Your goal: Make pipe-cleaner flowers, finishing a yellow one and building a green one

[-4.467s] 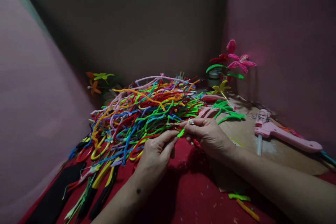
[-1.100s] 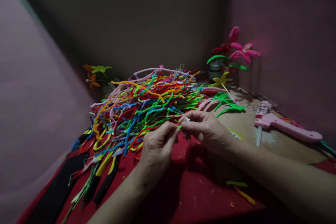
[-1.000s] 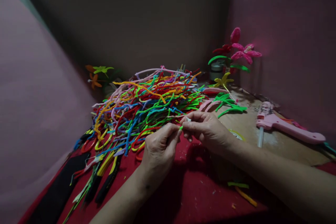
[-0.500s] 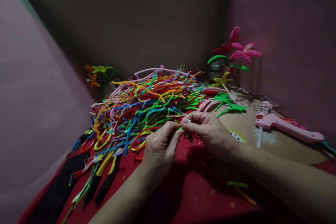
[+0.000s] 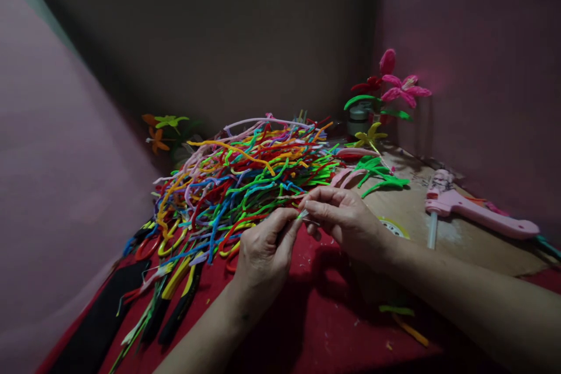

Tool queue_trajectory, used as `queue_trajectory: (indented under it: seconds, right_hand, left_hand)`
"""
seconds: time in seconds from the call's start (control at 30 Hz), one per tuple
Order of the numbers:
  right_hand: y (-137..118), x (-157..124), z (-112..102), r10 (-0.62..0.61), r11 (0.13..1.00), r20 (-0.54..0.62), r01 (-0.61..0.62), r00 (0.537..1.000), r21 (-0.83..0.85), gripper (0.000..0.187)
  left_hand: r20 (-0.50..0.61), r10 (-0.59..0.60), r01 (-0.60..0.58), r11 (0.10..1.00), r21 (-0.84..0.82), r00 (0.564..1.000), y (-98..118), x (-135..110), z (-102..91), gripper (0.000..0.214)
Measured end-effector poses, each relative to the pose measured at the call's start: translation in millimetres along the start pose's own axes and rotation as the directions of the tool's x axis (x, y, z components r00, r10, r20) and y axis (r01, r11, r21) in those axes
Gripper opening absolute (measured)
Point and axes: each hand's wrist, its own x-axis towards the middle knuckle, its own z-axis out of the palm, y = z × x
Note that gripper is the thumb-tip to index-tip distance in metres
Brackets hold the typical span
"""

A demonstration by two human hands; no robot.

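Observation:
My left hand (image 5: 265,251) pinches a small green and white pipe cleaner piece (image 5: 302,215) between thumb and forefinger. The fingertips of my right hand (image 5: 346,219) are closed at the white end of the same piece, right against the left fingertips. Most of the piece is hidden by my fingers, and its exact shape is too small to make out. Just beyond both hands lies a big heap of many-coloured pipe cleaners (image 5: 249,169).
A pink glue gun (image 5: 477,213) rests on a brown board (image 5: 405,193) at right, near a tape roll (image 5: 394,227). Pliers with yellow-black handles (image 5: 179,298) lie at left. Pink pipe cleaner flowers (image 5: 407,90) stand at the back. Offcuts (image 5: 409,327) dot the red cloth (image 5: 324,315).
My right fingers have shifted slightly on the piece. Its fuzzy white end, bunched at my right thumb before, now shows as a thin pale tip between the hands.

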Motion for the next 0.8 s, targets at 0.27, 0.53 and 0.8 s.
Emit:
queue_trajectory:
  seconds: [0.27,0.53,0.8]
  right_hand:
    - [-0.3,1.1,2.0,-0.015,0.989,-0.011,0.013,1.0,-0.147,0.019]
    - [-4.6,-3.3,9.1,-0.066,0.99,-0.077,0.056,0.995,-0.128,0.014]
    - [-4.4,-3.1,8.4,-0.075,0.984,-0.055,0.065,0.996,-0.164,0.017]
  left_hand:
    - [-0.01,0.049,-0.048,0.997,0.06,0.999,-3.0,1.3,-0.9,0.009]
    - [-0.018,0.295,-0.273,0.903,0.332,0.955,-10.2,-4.6,-2.0,0.015]
    - [0.035,0.39,-0.349,0.776,0.526,0.92,-9.0,-7.8,-6.2,0.019]
